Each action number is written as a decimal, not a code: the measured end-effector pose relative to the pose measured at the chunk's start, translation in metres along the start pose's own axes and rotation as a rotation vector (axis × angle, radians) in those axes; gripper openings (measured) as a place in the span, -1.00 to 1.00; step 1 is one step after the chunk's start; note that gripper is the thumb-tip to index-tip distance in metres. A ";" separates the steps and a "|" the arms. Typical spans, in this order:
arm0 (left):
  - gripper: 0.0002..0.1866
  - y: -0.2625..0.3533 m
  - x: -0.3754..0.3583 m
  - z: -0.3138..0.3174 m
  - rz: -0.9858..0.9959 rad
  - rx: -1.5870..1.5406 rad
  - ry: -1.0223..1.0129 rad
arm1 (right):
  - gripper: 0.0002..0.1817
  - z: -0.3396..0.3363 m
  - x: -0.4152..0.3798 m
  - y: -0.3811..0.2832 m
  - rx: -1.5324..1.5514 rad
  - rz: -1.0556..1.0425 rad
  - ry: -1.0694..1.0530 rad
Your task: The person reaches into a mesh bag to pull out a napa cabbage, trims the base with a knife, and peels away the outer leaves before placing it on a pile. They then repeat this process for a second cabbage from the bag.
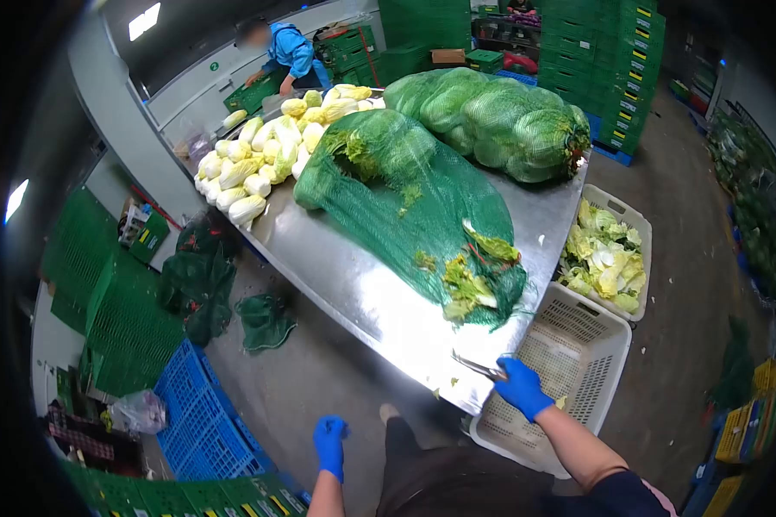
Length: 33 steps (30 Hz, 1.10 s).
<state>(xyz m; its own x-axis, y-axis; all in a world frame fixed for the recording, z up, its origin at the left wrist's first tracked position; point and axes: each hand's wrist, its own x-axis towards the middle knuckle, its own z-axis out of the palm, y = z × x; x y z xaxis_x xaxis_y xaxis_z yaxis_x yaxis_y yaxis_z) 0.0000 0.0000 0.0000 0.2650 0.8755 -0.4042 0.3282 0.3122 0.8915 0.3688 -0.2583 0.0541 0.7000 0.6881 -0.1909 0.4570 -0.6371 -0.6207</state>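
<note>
My right hand (523, 389), in a blue glove, grips a knife (477, 366) over the near corner of the metal table (362, 306). The blade points left across the tabletop. My left hand (329, 444), also blue-gloved, hangs beside my leg, away from the table, its fingers curled with nothing visible in them. Beyond the knife lies a green mesh sack (440, 202), its near part slack, with loose leaves (467, 284) at that end and leafy heads at the far end. Behind it rests a full mesh sack of cabbages (500, 121).
Pale Chinese cabbages (263, 151) are piled at the table's far left. Right of the table stand a white crate (599, 366) and a crate of leaves (608, 258). A blue pallet (203, 414) leans at left. A person in a blue jacket (291, 53) bends over crates behind.
</note>
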 end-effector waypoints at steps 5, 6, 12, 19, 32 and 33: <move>-0.87 0.132 0.116 0.063 0.306 -0.127 -0.117 | -0.74 -0.019 -0.020 0.032 0.365 -0.026 0.142; -0.85 0.153 0.151 0.062 0.425 -0.064 -0.120 | -0.75 -0.010 -0.015 0.016 0.575 -0.036 0.245; -0.75 0.278 0.277 0.109 0.690 -0.023 -0.209 | -0.66 0.001 0.080 -0.102 0.825 0.239 0.477; -0.66 0.364 0.363 0.152 0.629 -0.142 -0.398 | -0.51 0.002 0.183 -0.116 0.961 0.402 0.414; -0.50 0.411 0.516 0.283 0.618 0.022 -0.395 | -0.37 -0.079 0.325 0.030 0.692 0.271 0.652; -0.48 0.418 0.536 0.291 0.659 0.065 -0.387 | -0.37 -0.092 0.341 0.037 0.756 0.298 0.674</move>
<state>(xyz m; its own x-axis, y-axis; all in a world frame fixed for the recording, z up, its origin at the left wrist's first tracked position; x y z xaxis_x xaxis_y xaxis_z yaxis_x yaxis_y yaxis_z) 0.5430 0.4925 0.0967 0.7190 0.6778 0.1537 0.0414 -0.2624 0.9641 0.6750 -0.0790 0.0364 0.9938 0.0561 -0.0955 -0.0820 -0.2070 -0.9749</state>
